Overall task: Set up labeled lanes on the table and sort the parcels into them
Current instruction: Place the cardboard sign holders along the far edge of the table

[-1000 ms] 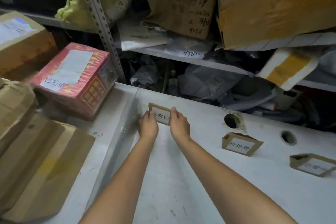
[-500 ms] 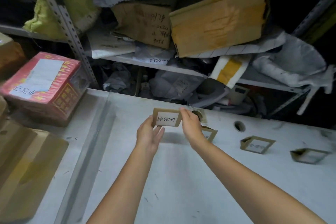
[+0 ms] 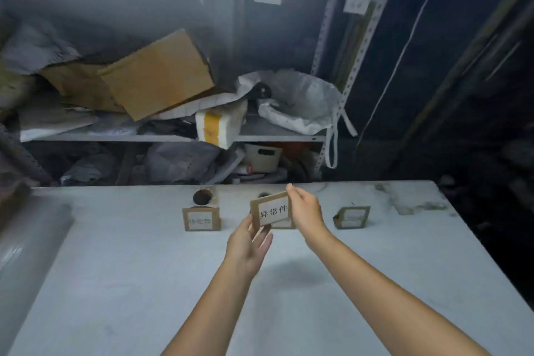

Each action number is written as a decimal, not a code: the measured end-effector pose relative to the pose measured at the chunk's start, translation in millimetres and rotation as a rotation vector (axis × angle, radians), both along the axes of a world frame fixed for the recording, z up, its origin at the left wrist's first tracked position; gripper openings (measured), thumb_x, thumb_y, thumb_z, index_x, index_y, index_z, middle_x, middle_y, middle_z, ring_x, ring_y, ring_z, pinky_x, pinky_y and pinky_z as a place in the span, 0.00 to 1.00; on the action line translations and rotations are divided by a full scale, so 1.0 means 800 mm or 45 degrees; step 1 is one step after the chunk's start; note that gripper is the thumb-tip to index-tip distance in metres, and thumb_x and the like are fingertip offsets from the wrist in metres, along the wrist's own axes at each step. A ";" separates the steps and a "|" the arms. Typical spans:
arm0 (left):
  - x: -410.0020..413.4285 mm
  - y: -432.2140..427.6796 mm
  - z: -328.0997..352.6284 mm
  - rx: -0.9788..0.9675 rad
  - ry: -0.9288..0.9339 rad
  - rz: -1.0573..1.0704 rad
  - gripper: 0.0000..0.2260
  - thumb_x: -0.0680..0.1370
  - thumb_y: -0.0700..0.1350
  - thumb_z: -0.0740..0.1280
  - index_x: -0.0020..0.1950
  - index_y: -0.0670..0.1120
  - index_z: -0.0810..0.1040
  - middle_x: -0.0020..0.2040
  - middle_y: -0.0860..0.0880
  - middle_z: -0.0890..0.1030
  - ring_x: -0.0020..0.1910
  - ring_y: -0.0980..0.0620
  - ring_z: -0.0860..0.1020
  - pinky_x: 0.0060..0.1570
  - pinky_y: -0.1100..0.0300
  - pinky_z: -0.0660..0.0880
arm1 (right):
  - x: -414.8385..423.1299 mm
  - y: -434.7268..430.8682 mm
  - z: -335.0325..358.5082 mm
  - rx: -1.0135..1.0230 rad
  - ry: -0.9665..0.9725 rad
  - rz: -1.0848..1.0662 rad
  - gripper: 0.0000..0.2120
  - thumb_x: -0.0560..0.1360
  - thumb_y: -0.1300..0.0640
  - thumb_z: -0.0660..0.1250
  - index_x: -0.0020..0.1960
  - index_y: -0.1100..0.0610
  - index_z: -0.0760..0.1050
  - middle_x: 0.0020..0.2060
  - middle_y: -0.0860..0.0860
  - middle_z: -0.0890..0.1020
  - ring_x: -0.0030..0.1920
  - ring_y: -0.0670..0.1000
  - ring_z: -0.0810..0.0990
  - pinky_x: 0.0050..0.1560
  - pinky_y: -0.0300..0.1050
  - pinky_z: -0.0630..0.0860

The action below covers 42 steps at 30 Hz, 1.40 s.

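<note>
Over the pale surface (image 3: 115,269), the left hand (image 3: 248,246) and right hand (image 3: 304,208) are pinching the card (image 3: 271,212) by opposite corners above the stands (image 3: 201,218); probably best setting it down upright, evenly spaced.

A single wide-angle view sits at the person's head, facing forward and down across the tabletop (image 3: 115,283); both forearms enter from the bottom edge, and the left hand (image 3: 245,248) and right hand (image 3: 306,211) meet on a label card (image 3: 271,208) near mid-frame, at arm's reach; past the tabletop's far edge the view takes in a cluttered shelf (image 3: 274,136); the upper left of the frame is blurred.
</note>
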State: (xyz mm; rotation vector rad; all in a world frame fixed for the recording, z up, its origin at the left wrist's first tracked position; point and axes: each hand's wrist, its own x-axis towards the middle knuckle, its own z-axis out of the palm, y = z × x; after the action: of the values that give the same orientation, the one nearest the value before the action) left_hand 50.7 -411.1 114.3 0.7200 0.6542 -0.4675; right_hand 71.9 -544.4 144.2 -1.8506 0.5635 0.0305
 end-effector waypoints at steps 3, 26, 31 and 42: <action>-0.029 -0.092 0.001 0.021 0.025 -0.029 0.14 0.82 0.46 0.65 0.66 0.43 0.75 0.61 0.41 0.82 0.59 0.44 0.80 0.62 0.50 0.74 | -0.038 -0.092 0.001 0.034 0.013 -0.052 0.22 0.83 0.45 0.57 0.47 0.62 0.78 0.40 0.55 0.85 0.41 0.50 0.83 0.36 0.39 0.75; -0.020 -0.478 -0.044 0.077 0.209 -0.322 0.06 0.83 0.48 0.63 0.50 0.48 0.77 0.50 0.49 0.81 0.60 0.46 0.80 0.57 0.53 0.77 | -0.057 -0.479 -0.083 -0.050 0.072 -0.408 0.15 0.81 0.48 0.61 0.41 0.51 0.81 0.41 0.54 0.85 0.48 0.58 0.83 0.53 0.57 0.79; 0.004 -0.537 -0.080 0.123 0.244 -0.289 0.08 0.82 0.51 0.64 0.55 0.49 0.80 0.50 0.51 0.82 0.56 0.49 0.81 0.57 0.54 0.79 | -0.028 -0.537 -0.123 0.039 0.088 -0.388 0.13 0.81 0.50 0.63 0.41 0.52 0.80 0.41 0.54 0.85 0.49 0.59 0.83 0.55 0.57 0.78; 0.032 -0.628 -0.165 0.256 0.189 -0.385 0.12 0.82 0.40 0.59 0.53 0.42 0.82 0.34 0.46 0.76 0.31 0.51 0.68 0.38 0.57 0.68 | 0.011 -0.634 -0.188 0.091 0.144 -0.177 0.17 0.82 0.47 0.60 0.46 0.57 0.81 0.42 0.57 0.85 0.46 0.57 0.83 0.45 0.49 0.76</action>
State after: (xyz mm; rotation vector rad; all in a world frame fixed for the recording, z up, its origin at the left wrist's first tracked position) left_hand 76.2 -913.6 -17.5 0.9879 0.7417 -0.7461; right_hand 80.6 -1051.4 -6.5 -1.7442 0.7595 0.0616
